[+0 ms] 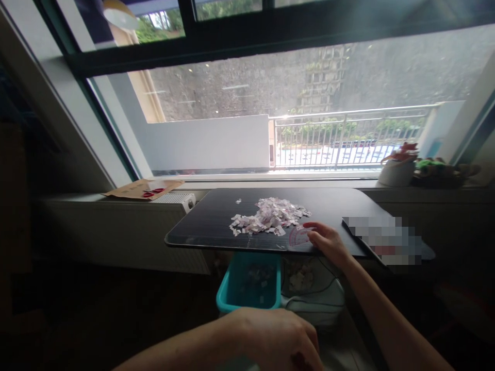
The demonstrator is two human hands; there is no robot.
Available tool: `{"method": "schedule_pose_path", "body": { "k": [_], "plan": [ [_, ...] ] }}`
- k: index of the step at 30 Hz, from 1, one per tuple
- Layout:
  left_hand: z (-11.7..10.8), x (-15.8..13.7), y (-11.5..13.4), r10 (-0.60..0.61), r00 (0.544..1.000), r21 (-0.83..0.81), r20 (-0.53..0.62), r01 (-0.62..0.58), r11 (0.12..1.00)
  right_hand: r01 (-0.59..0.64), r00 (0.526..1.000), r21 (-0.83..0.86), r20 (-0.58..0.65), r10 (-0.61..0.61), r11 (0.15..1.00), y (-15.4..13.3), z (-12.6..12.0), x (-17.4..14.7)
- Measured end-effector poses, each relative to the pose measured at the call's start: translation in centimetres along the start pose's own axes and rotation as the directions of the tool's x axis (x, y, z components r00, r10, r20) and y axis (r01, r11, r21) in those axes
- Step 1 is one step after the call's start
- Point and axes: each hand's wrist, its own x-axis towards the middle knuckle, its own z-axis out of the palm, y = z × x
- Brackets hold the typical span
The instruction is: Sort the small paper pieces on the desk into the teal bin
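Note:
My right hand (328,241) is over the near edge of a dark tabletop (209,216), thumb and forefinger closed at the side of a see-through protractor (299,237) with pink curved lines. Just beyond it lies a loose heap of small torn or cut paper pieces (276,212), white with pinkish print. Low in the foreground, my left hand (284,337) is held back-up with its fingers curled down. A small dark reddish thing shows under those fingers, too hidden to name. Below the tabletop edge stands a turquoise bin (228,293) with paper bits inside.
A patterned flat item (386,239), blurred out, lies at the table's right end. Beside the bin is a pale container (313,306) with a cable across it. Red-handled scissors (152,192) rest on brown paper (127,189) at the left sill. Potted plants (398,170) stand right.

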Motion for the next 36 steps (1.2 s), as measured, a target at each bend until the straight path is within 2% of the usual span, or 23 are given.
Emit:
{"method": "schedule_pose_path", "body": {
  "k": [3, 8, 12, 16, 19, 22, 24, 27, 29, 32, 36],
  "plan": [
    [0.0, 0.1, -0.8, 0.023, 0.999, 0.042, 0.041, -0.025, 0.999, -0.001, 1.000, 0.000, 0.002, 0.001, 1.000, 0.0, 0.0, 0.0],
    [0.2, 0.3, -0.8, 0.064, 0.993, 0.108, 0.103, -0.076, 0.991, 0.002, 1.000, -0.018, 0.000, -0.002, 1.000, -0.1, 0.1, -0.1],
    [1.0, 0.9, -0.8, 0.059, 0.993, 0.160, 0.100, -0.075, 0.984, 0.006, 1.000, -0.032, 0.001, -0.006, 0.999, -0.1, 0.1, -0.1],
    [2.4, 1.8, -1.2, 0.113, 0.992, 0.015, 0.054, -0.114, 0.993, 0.009, 1.000, -0.043, -0.001, -0.009, 0.999, 0.0, 0.0, -0.1],
    [2.6, 2.0, -1.4, 0.108, 0.994, -0.101, 0.004, -0.107, 0.989, 0.008, 1.000, -0.051, -0.005, -0.008, 0.999, 0.0, 0.0, -0.1],
    [1.0, 1.6, -1.3, -0.016, 0.990, -0.163, -0.141, -0.007, 0.987, 0.004, 1.000, -0.054, -0.008, -0.004, 0.999, -0.2, 0.1, -0.1],
    [-0.8, 1.2, -1.1, -0.144, 0.961, -0.207, -0.235, 0.095, 0.974, 0.002, 1.000, -0.052, -0.007, -0.002, 0.999, -0.3, 0.1, -0.2],
    [-3.5, 0.9, -1.3, -0.322, 0.885, -0.270, -0.336, 0.237, 0.933, 0.004, 1.000, -0.050, -0.008, -0.004, 0.999, -0.4, 0.2, -0.3],
    [-4.8, 0.9, -1.9, -0.414, 0.821, -0.238, -0.394, 0.344, 0.908, 0.009, 1.000, -0.049, -0.014, -0.010, 0.999, -0.5, 0.2, -0.3],
    [-6.1, 1.0, -2.9, -0.456, 0.773, -0.103, -0.442, 0.461, 0.881, 0.018, 1.000, -0.045, -0.020, -0.019, 0.999, -0.5, 0.2, -0.3],
    [-6.8, 1.0, -3.1, -0.429, 0.778, 0.074, -0.459, 0.515, 0.854, 0.022, 1.000, -0.044, -0.020, -0.023, 0.999, -0.4, 0.2, -0.3]
  ]
}}
